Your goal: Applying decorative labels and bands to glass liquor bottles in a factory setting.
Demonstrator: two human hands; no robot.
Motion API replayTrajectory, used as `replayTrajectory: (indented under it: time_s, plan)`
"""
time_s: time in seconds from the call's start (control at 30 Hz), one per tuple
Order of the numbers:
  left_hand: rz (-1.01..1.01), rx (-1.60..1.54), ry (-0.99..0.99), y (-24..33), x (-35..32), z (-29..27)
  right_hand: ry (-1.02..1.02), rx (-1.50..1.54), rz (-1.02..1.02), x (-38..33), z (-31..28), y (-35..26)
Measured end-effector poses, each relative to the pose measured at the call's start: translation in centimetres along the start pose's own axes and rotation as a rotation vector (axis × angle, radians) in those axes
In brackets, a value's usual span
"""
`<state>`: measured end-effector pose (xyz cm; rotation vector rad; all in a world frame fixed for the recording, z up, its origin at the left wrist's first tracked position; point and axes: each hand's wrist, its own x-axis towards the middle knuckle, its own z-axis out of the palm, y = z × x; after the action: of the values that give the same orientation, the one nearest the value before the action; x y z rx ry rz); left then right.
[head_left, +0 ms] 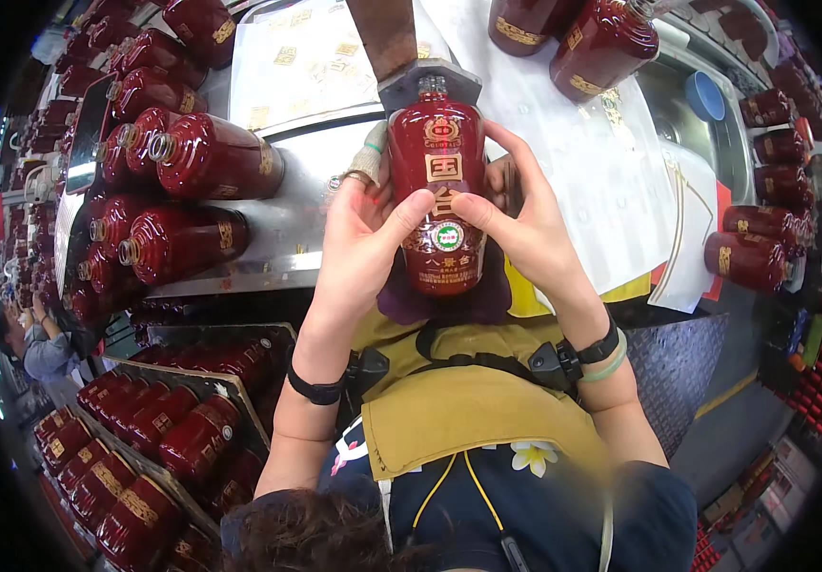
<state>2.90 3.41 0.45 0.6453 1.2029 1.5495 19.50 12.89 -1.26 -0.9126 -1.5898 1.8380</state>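
A dark red glass bottle [441, 257] with gold lettering and a round green-and-white mark lies in front of me, its open neck pointing away. Both of its sides are gripped. My left hand [358, 224] wraps the left side, thumb pressed on the front; a pale finger cover sits on one finger. Around the right side goes my right hand [525, 214], its thumb also on the front. Behind the neck stands a grey metal block [458, 81] with a brown upright piece. Under the bottle's base shows a dark purple cloth [473, 305].
Red bottles [206, 157] stand and lean at the left of the metal worktop [287, 248]. A white sheet with gold decals [306, 62] lies beyond. To the right are white paper [573, 181], a sink with a blue bowl [705, 95], and more bottles. Crates of bottles [134, 448] fill the lower left, near another person [44, 343].
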Motion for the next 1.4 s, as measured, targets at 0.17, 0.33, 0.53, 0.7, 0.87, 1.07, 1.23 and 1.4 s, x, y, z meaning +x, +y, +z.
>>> replayTrajectory:
  time_s: [0.17, 0.33, 0.53, 0.7, 0.87, 1.07, 1.23, 1.4]
  plan:
    - [0.030, 0.133, -0.035, 0.1, -0.2, 0.1, -0.025, 0.005, 0.014, -0.3, -0.8, -0.3]
    - [0.038, 0.044, -0.050, 0.0, -0.1, -0.1, 0.100, -0.213, -0.210, 2.0, -2.1, -2.7]
    - [-0.038, -0.027, 0.007, 0.4, -0.3, -1.2, -0.071, -1.006, -1.207, 2.1, -0.9, -4.6]
    - [-0.045, 0.016, 0.066, 0.5, -0.4, -1.9, -0.226, -0.998, -1.118, 3.3, 1.3, -7.0]
    - [0.088, 0.122, 0.074, 0.3, -0.6, -1.9, 0.155, -1.143, -1.275, 7.7, -1.1, -7.8]
    - [0.476, 0.681, -0.120, 0.8, 0.3, -2.0, -0.345, -0.820, -1.313, 1.5, -3.4, -3.3]
    - [0.617, 1.150, -0.263, 1.6, 3.2, -2.6, 0.251, -0.548, -0.947, 0.7, -4.9, -3.1]
    - [0.608, 1.204, -0.325, 1.9, 4.5, -2.8, 0.347, -0.504, -0.871, 0.5, -5.0, -3.3]
